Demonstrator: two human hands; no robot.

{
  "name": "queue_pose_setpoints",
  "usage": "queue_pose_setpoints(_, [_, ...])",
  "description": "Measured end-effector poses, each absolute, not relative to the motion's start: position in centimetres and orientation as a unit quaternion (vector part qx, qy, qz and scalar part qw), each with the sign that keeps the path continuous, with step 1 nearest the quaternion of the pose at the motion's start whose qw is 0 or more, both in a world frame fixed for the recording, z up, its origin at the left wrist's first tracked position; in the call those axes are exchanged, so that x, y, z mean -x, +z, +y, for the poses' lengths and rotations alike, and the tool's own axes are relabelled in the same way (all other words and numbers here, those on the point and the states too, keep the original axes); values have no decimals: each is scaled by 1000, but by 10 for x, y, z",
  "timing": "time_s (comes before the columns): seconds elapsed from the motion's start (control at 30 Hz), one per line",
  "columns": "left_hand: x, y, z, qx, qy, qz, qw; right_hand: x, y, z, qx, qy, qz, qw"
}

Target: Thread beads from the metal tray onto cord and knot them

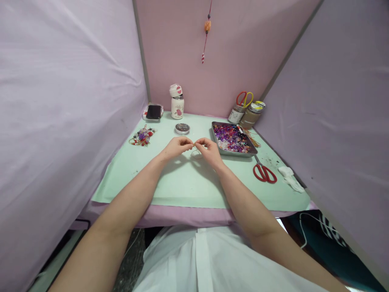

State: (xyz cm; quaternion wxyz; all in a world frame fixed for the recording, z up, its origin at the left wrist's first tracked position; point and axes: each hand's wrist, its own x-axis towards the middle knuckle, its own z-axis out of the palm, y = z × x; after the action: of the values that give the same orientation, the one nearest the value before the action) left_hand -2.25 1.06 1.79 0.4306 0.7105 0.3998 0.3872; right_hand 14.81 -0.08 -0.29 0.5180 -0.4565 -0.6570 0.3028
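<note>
Over the middle of the pale green table cover, my left hand (180,147) and my right hand (208,150) meet, fingertips nearly touching. Both pinch a thin, light-coloured cord (197,157), which hangs in a small loop below the fingers. Whether a bead or knot sits between the fingertips is too small to tell. Just right of my right hand stands a metal tray (240,154) filled with purple, red, dark and clear beads (232,138). A small round tin (182,129) lies behind my left hand.
Red-handled scissors (265,173) lie right of the tray's front corner, near a crumpled white tissue (291,179). Strung beads (142,136) lie at left. A phone (153,112), white bottle (177,106) and two jars (252,115) stand at the back. A beaded string (207,26) hangs above.
</note>
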Motion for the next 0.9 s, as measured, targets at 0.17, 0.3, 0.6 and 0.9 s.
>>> queue_pose_setpoints(0.17, [24, 20, 8, -695, 381, 381, 477, -150, -4, -1, 435, 323, -663, 516])
queue_pose_setpoints(0.3, [26, 20, 10, -682, 406, 345, 501, -152, -8, 4, 441, 332, -651, 521])
queue_pose_setpoints(0.6, [26, 23, 10, -602, 447, 300, 590, -152, -18, 9, 477, 313, -673, 471])
queue_pose_setpoints(0.9, [22, 14, 20, -540, 492, 361, 580, -149, -5, -2, 473, 239, -669, 521])
